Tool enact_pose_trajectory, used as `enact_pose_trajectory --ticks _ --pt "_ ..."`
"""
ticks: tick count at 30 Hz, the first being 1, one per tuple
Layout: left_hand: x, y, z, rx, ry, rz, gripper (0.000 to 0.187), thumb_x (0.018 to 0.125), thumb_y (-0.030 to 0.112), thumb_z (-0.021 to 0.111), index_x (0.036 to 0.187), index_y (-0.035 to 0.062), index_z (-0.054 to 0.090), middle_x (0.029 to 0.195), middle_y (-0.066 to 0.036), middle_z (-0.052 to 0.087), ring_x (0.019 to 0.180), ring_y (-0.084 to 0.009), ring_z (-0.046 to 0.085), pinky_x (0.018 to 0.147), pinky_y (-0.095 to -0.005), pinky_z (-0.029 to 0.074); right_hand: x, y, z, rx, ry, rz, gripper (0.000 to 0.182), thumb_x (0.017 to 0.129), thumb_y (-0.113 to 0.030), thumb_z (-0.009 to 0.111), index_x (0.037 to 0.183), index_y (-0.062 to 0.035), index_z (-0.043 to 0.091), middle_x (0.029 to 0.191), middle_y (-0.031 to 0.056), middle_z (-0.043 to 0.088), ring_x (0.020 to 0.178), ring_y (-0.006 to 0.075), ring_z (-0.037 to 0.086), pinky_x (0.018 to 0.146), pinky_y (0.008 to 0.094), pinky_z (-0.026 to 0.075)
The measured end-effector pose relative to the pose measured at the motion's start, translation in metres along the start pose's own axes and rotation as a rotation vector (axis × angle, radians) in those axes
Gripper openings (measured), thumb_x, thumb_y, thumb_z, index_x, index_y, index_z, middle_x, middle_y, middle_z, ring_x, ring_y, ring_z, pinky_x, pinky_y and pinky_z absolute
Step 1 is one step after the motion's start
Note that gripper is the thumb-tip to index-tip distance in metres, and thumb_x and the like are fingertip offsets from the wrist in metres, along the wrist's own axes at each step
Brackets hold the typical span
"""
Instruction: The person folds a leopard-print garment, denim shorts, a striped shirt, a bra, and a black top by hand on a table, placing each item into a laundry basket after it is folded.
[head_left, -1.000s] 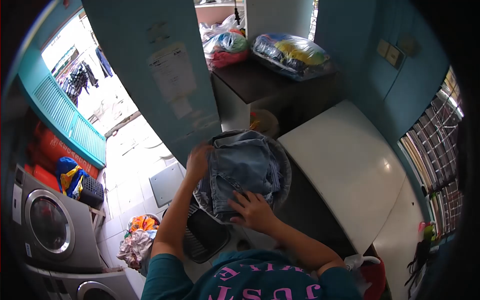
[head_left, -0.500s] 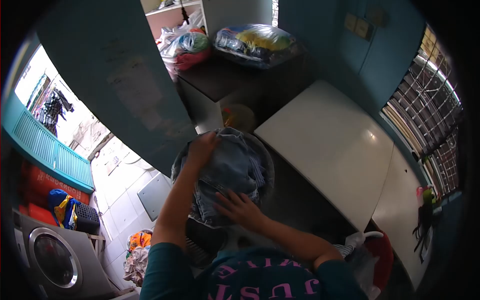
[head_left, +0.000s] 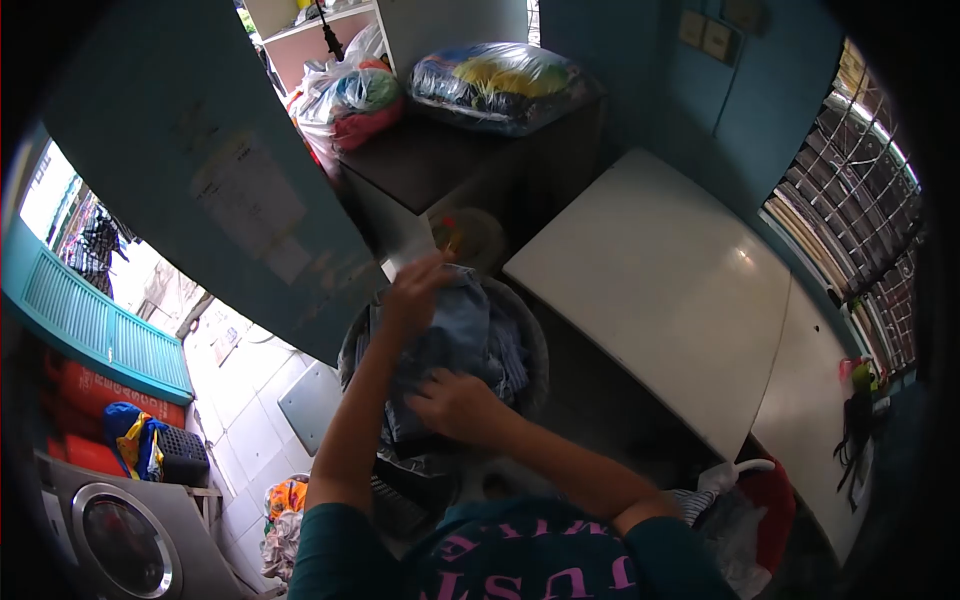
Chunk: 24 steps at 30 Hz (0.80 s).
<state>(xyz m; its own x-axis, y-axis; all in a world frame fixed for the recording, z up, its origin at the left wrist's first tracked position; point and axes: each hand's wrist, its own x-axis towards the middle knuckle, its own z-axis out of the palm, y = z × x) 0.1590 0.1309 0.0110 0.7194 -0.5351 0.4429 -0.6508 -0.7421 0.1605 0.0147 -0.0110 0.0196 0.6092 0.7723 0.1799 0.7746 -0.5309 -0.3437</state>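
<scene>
A light blue denim garment (head_left: pixel 462 318) lies heaped in a round tub (head_left: pixel 541 350) in front of me, with more folded denim beneath it. At the far side of the tub, my left hand (head_left: pixel 417 287) is closed on the upper edge of this garment. My right hand (head_left: pixel 458 404) rests nearer to me, its fingers curled in and gripping the cloth. The fingertips of both hands are partly hidden, and so is the bottom of the tub.
To the right stands a white tabletop (head_left: pixel 640 270). Behind the tub, a dark table (head_left: pixel 440 165) bears a plastic bag of clothes (head_left: pixel 500 88). A front-loading washing machine (head_left: pixel 120 545) and a black crate (head_left: pixel 184 456) are at the lower left, beside the tiled floor (head_left: pixel 255 430).
My right hand has gone from spread fingers lying on the denim to a curled grip. My left hand keeps hold of the garment's far edge. The view has shifted slightly.
</scene>
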Motion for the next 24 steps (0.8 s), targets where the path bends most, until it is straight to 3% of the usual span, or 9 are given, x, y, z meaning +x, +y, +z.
enact_pose_trajectory --ticks 1,3,8,14,17,18,19,22,24 --pt "-0.002 0.002 0.007 -0.066 -0.141 0.149 0.036 0.080 0.022 0.055 0.116 0.0180 0.054 0.130 -0.005 0.043 0.127 -0.0238 0.029 0.102 -0.0455 0.023 0.002 0.007 0.007 -0.004 -0.002 0.004 0.045 0.073 -0.028 0.058 0.116 -0.0155 0.052 0.124 0.0120 0.045 0.101 0.0258 0.049 0.081 0.0414 0.044" --pt "-0.014 -0.007 0.026 -0.053 -0.146 0.070 0.033 0.082 0.024 0.053 0.114 0.0189 0.055 0.130 -0.003 0.043 0.127 -0.0235 0.030 0.102 -0.0450 0.023 0.003 0.018 0.032 -0.217 0.285 -0.087 0.045 0.077 -0.033 0.054 0.121 -0.0211 0.049 0.133 0.0102 0.036 0.120 0.0287 0.037 0.091 0.0517 0.035" --pt "-0.026 -0.036 0.070 -0.177 -0.299 -0.175 0.030 0.084 0.029 0.050 0.111 0.0181 0.057 0.128 0.000 0.046 0.125 -0.0230 0.034 0.101 -0.0437 0.025 -0.004 0.025 0.056 -0.095 0.178 -0.004 0.044 0.080 -0.037 0.050 0.122 -0.0230 0.047 0.141 0.0081 0.022 0.130 0.0315 0.019 0.099 0.0571 0.022" --pt "-0.032 -0.037 0.085 -0.547 -0.052 -0.209 0.023 0.081 0.010 0.052 0.103 0.0032 0.058 0.113 -0.014 0.055 0.106 -0.0288 0.051 0.091 -0.0361 0.039 -0.009 0.040 0.112 0.017 0.302 -0.032 0.050 0.077 -0.045 0.051 0.124 -0.0272 0.046 0.143 0.0080 0.020 0.131 0.0324 0.015 0.104 0.0549 0.007" --pt "-0.030 -0.047 0.073 -0.425 -0.106 -0.126 0.030 0.085 0.010 0.047 0.113 -0.0015 0.052 0.116 -0.015 0.053 0.106 -0.0261 0.051 0.091 -0.0341 0.037 0.001 0.035 0.112 -0.066 0.442 -0.057 0.048 0.075 -0.046 0.053 0.118 -0.0262 0.051 0.141 0.0096 0.023 0.131 0.0339 0.017 0.104 0.0540 0.011" --pt "-0.026 -0.039 0.067 -0.607 -0.179 -0.333 0.032 0.087 0.012 0.046 0.116 -0.0011 0.050 0.115 -0.013 0.054 0.104 -0.0221 0.051 0.089 -0.0315 0.038 0.001 0.031 0.104 -0.011 0.444 -0.075 0.046 0.075 -0.045 0.053 0.117 -0.0247 0.053 0.140 0.0108 0.026 0.130 0.0348 0.020 0.104 0.0536 0.014" --pt "-0.026 -0.048 0.069 -0.634 -0.216 -0.315 0.034 0.088 0.014 0.046 0.119 -0.0008 0.048 0.114 -0.011 0.053 0.103 -0.0186 0.049 0.088 -0.0293 0.037 0.002 0.024 0.100 0.007 0.530 -0.039 0.041 0.075 -0.042 0.054 0.111 -0.0227 0.056 0.137 0.0116 0.031 0.128 0.0350 0.024 0.103 0.0531 0.016" --pt "-0.015 -0.057 0.064 -0.201 -0.199 -0.017 0.029 0.089 0.013 0.044 0.114 0.0009 0.050 0.121 -0.017 0.048 0.111 -0.0323 0.045 0.094 -0.0373 0.034 -0.022 -0.001 0.090 -0.055 0.604 0.066 0.027 0.076 -0.028 0.054 0.098 -0.0149 0.061 0.125 0.0131 0.045 0.120 0.0362 0.036 0.099 0.0500 0.027" --pt "-0.017 -0.059 0.066 -0.065 -0.093 0.162 0.026 0.088 0.011 0.044 0.111 0.0009 0.052 0.123 -0.016 0.047 0.111 -0.0323 0.045 0.092 -0.0381 0.037 -0.085 -0.016 0.063 0.081 0.506 0.035 0.019 0.076 -0.018 0.051 0.091 -0.0083 0.059 0.114 0.0107 0.052 0.110 0.0301 0.046 0.084 0.0393 0.042"
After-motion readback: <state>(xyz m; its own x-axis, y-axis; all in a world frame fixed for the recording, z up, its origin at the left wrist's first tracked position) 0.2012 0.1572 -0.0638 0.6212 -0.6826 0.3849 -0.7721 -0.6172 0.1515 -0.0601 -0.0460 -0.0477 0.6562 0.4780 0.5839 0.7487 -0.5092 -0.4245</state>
